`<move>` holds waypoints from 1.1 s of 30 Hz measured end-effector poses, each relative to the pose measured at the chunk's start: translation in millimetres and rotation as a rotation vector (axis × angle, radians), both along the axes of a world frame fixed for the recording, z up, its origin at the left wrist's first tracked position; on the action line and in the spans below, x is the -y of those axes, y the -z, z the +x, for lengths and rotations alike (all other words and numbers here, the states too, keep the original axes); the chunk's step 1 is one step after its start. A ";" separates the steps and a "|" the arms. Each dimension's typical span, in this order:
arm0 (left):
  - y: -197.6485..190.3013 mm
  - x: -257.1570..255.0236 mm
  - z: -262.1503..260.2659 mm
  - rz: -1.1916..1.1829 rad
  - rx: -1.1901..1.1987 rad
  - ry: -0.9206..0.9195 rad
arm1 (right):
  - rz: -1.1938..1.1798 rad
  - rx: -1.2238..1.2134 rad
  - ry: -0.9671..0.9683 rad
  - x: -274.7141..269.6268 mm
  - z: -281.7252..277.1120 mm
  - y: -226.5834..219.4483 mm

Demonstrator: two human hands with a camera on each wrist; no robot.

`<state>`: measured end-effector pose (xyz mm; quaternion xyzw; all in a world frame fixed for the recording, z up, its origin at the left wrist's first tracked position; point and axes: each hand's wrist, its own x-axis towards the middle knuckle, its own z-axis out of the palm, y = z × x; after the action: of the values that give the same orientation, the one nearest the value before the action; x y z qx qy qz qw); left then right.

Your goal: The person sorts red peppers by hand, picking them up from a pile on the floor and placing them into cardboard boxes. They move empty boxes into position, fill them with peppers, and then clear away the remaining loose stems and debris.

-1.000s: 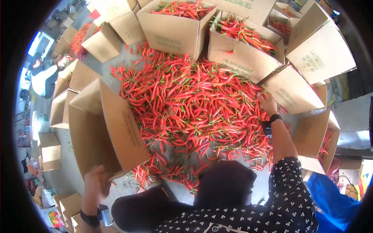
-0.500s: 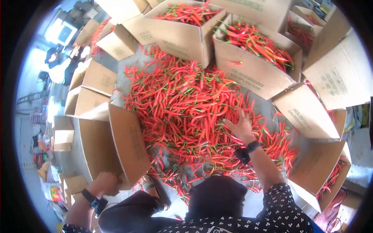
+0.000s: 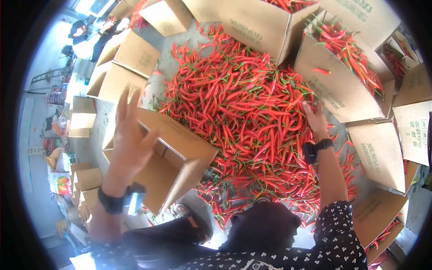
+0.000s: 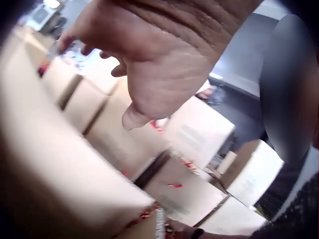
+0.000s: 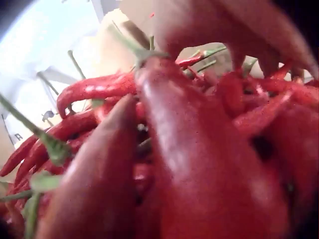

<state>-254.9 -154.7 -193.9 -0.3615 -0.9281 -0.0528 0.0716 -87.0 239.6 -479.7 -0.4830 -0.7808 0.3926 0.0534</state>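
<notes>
A wide heap of red chili peppers [image 3: 243, 103] with green stems lies on the floor. At its right edge my right hand [image 3: 317, 121] touches the peppers with its fingers extended. The right wrist view shows that hand [image 5: 214, 25] just above several chili peppers [image 5: 199, 149] close to the camera. My left hand [image 3: 132, 146] is raised with its fingers spread, holding nothing. It overlaps an open cardboard box [image 3: 191, 139] that stands tilted at the heap's left side. In the left wrist view the left hand [image 4: 164, 69] hangs apart from the boxes behind it.
Cardboard boxes filled with chili peppers, such as one box [image 3: 335, 85], stand behind and right of the heap. More boxes [image 3: 135, 54] stand at the left, and another person [image 3: 87, 42] sits beyond them. My shoe [image 3: 193, 220] is near the heap's front.
My left hand has let go of the box's edge and risen, and the box has turned towards the heap. My right hand swept in over the peppers, then back to their right edge. The view has shifted.
</notes>
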 end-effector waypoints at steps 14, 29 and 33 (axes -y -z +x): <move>84.8 -85.5 101.8 -0.349 0.784 0.252 | -0.060 -0.054 -0.167 4.4 -10.7 6.3; 49.7 81.2 119.3 -0.026 0.473 -0.131 | -0.027 -0.070 -0.203 -3.2 -9.2 33.0; 17.9 90.3 49.5 -0.261 0.519 0.151 | -0.053 -0.127 -0.182 1.0 -8.0 23.4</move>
<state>-205.4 -245.0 -211.8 -0.4102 -0.8848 -0.0288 -0.2194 -95.0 238.6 -503.1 -0.3854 -0.8059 0.4462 0.0543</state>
